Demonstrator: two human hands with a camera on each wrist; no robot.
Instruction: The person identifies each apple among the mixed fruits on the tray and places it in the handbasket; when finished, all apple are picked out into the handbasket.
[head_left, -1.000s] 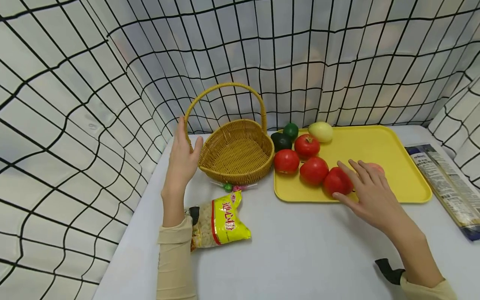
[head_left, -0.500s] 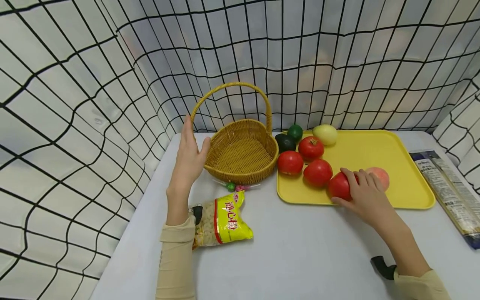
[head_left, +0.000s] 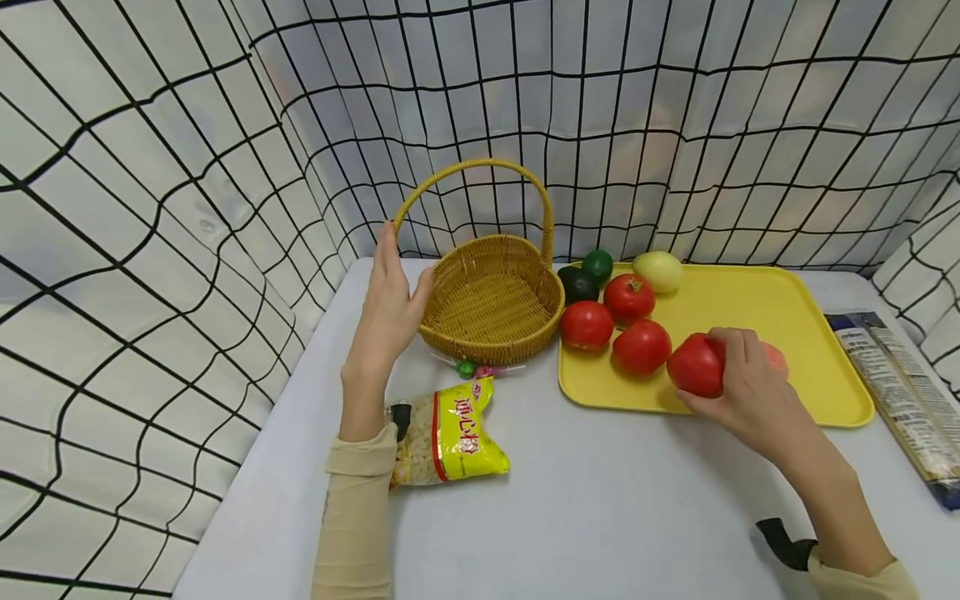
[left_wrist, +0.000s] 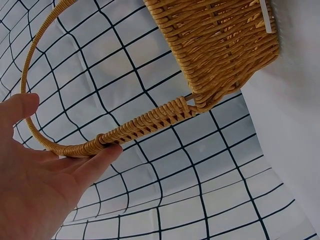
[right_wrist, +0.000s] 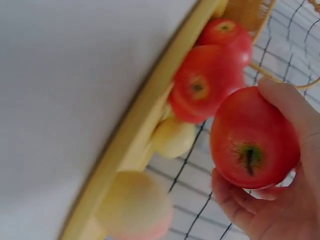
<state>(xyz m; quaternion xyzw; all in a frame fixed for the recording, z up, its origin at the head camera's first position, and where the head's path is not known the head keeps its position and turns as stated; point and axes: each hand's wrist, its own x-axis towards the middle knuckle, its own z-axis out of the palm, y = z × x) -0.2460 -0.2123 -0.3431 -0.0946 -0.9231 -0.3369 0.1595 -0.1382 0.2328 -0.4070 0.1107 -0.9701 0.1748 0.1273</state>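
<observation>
My right hand (head_left: 753,400) grips a red apple (head_left: 693,365) over the front of the yellow tray (head_left: 750,292). In the right wrist view, thumb and fingers wrap its side and its stem faces the camera. Behind that hand a pinkish peach (head_left: 777,358) partly shows. My left hand (head_left: 386,317) lies along the left side of a wicker basket (head_left: 487,348), its fingers straight. Those fingers touch the outer side of the basket's arched handle (left_wrist: 150,122) in the left wrist view, thumb spread apart. The basket holds nothing.
On the tray's left lie red fruits (head_left: 641,347), a pale yellow fruit (head_left: 657,272) and two dark green ones (head_left: 578,285). Lollipops (head_left: 467,369) and a yellow food bag (head_left: 459,433) lie before the basket. A long package (head_left: 896,392) flanks the tray. Black netting (head_left: 600,117) surrounds the table.
My right hand has closed from spread fingers around the apple and lifted it slightly. My left hand stays at the handle. The whole head view has shifted slightly.
</observation>
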